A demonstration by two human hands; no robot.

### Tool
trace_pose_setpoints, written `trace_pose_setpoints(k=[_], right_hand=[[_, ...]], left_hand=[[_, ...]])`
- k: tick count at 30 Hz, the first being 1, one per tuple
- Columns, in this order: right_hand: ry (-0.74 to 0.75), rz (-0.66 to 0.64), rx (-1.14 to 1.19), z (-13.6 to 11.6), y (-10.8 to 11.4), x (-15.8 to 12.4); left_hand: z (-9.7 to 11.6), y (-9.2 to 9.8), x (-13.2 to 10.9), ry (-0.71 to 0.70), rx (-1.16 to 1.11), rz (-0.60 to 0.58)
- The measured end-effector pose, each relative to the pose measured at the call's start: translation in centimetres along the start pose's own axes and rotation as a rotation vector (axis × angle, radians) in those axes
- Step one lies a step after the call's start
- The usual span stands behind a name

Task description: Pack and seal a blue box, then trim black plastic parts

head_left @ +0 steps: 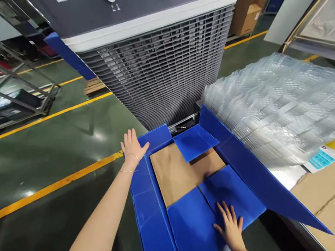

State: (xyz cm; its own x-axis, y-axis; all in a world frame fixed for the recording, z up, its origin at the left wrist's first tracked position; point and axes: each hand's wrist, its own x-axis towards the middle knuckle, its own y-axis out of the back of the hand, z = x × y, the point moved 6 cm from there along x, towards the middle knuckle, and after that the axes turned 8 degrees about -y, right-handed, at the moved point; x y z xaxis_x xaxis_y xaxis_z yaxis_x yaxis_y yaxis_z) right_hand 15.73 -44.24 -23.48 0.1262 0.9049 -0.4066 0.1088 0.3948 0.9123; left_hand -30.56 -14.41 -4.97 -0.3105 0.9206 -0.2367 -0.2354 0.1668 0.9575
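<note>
The blue corrugated-plastic box is lying just below me, its top partly covered. My right hand is resting with fingers spread over the near flaps, pinching nothing; my left hand is spreading at the box's far left corner, thumb out, though from up here I can't tell how firmly it is pressing. I'm judging this as flap-folding: the near flaps are lying inward, while the right side flap is standing up and leaning outward. Folding that one would be calling for a palm holding the near flaps flat. Inside, a tan cardboard sheet is showing, hiding anything underneath; a small far flap is overhanging it. Beyond, a louvred grille is rising, clear plastic packaging is lying to the right, and a brown carton is standing farther back.
</note>
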Motion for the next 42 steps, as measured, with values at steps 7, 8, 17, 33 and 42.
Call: trace_pose_setpoints(k=[7,8,17,33,42], right_hand=[[-0.040,-0.054,0.123,0.9,-0.6,-0.2],[-0.050,-0.076,0.132,0.7,-0.1,-0.1],[-0.085,-0.183,0.126,-0.6,2.4,-0.2],[-0.073,-0.205,0.229,-0.8,3.0,-0.4],[-0.816,0.533,0.832,9.6,13.1,-3.7]], left_hand=[[4.7,-7.5,-4.1,-0.241,0.011,-0.437],[5.7,-9.0,-5.1,-0.269,0.013,-0.512],[13.2,-22.4,-9.2,-0.325,-0.047,-0.784],[14.5,-29.2,-11.8,-0.227,-0.060,-0.597],[14.3,-29.8,-12.1,-0.259,-0.080,-0.509]])
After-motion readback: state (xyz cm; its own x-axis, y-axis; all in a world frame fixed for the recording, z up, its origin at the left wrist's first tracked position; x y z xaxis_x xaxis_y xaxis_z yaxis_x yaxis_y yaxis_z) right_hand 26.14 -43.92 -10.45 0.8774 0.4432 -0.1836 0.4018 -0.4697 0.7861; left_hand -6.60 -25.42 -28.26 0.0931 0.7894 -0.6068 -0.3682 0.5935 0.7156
